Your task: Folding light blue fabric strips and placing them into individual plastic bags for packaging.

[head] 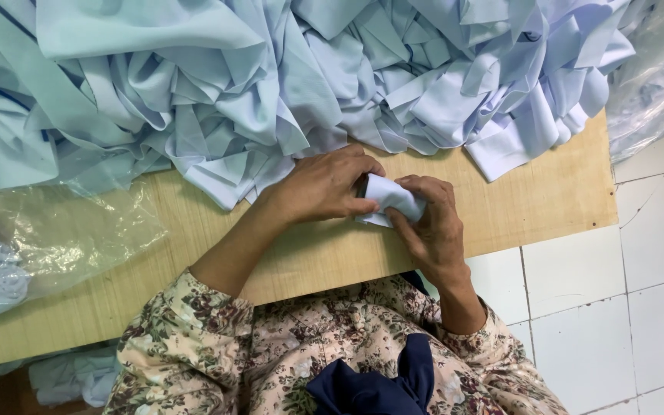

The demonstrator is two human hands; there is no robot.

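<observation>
Both of my hands hold one small folded piece of pale blue fabric (390,198) just above a wooden board (547,196). My left hand (324,184) grips its left side with the fingers curled over the top. My right hand (430,227) pinches its right and lower edge. A big heap of pale blue fabric pieces (270,77) lies right behind my hands and covers the far part of the board.
A clear plastic bag (63,230) with more pale fabric lies on the board's left end. Another plastic bag (659,77) sits at the far right. White tiled floor (616,307) shows at the right. Dark blue cloth (374,388) rests on my lap.
</observation>
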